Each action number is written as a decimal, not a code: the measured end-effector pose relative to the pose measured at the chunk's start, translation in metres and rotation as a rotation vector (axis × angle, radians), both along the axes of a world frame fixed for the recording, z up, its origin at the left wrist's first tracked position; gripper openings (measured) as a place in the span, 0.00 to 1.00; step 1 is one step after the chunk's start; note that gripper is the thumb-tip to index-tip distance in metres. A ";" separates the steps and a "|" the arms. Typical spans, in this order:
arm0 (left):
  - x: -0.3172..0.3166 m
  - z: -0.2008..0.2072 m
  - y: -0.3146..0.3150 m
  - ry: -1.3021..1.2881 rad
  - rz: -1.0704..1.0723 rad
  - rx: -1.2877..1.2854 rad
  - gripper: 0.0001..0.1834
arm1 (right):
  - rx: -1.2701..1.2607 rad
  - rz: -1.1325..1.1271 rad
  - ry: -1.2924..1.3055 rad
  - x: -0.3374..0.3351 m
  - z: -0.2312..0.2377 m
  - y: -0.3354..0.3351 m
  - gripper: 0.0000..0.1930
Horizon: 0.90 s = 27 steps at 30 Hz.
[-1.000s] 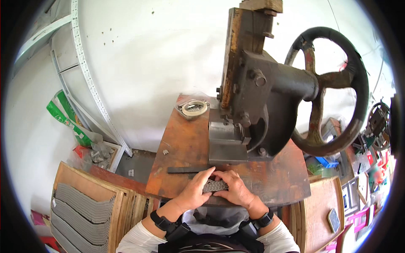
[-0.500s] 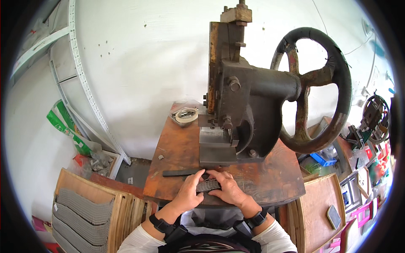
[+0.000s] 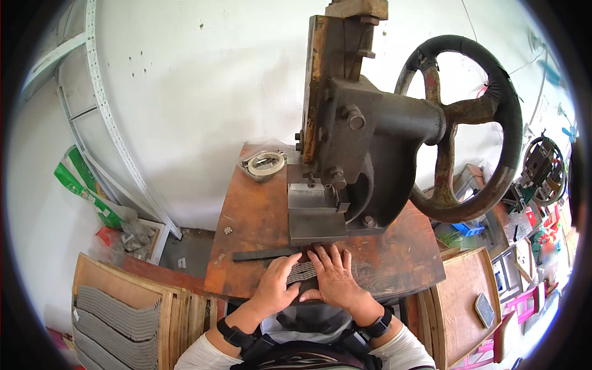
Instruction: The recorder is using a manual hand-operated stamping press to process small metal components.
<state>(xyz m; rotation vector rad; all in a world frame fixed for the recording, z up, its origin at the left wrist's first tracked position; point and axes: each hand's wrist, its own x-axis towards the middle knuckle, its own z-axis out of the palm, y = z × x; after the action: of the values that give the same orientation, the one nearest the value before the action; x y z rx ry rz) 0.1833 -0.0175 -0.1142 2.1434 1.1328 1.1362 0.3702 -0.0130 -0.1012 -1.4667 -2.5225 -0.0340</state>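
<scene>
A small bundle of thin grey strips (image 3: 301, 272) lies on the wooden tabletop near its front edge, between my two hands. My left hand (image 3: 275, 282) wraps the bundle's left end, fingers at the far side and thumb at the near side. Over the right end rests my right hand (image 3: 336, 277), its fingers stretched out and spread, the thumb pointing left along the near side. Part of the bundle is hidden under that hand. Just beyond my left fingertips is a flat dark bar (image 3: 259, 254). A heavy hand press (image 3: 351, 135) stands behind, its metal block (image 3: 317, 227) facing my hands.
The press's large handwheel (image 3: 443, 132) rises at the right. A roll of tape (image 3: 265, 163) sits at the table's back left. Wooden trays with grey strips (image 3: 117, 324) stand at the lower left; another wooden tray (image 3: 459, 314) is at the right. Metal shelving (image 3: 114, 117) borders the left.
My right hand's fingers have straightened and spread over the bundle, where they were bent around its end. My left hand still holds the other end. The whole view has shifted slightly.
</scene>
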 end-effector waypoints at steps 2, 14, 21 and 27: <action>-0.004 -0.002 -0.001 -0.026 -0.030 -0.059 0.37 | -0.001 0.076 0.078 0.007 0.004 0.006 0.51; -0.012 -0.003 -0.009 0.109 0.122 0.088 0.23 | -0.093 0.210 0.550 0.006 0.001 0.011 0.21; -0.004 0.063 0.030 -0.226 0.084 0.071 0.24 | -0.079 0.037 0.852 0.010 0.061 0.023 0.24; 0.012 0.056 0.118 -0.379 0.133 0.174 0.22 | 0.068 -0.239 0.750 0.002 0.079 0.087 0.20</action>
<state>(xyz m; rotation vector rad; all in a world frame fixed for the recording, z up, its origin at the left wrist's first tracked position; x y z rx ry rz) 0.1958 0.1009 -0.0579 1.8805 1.0421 1.6714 0.3724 0.0740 -0.0219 -1.3995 -1.7296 0.3250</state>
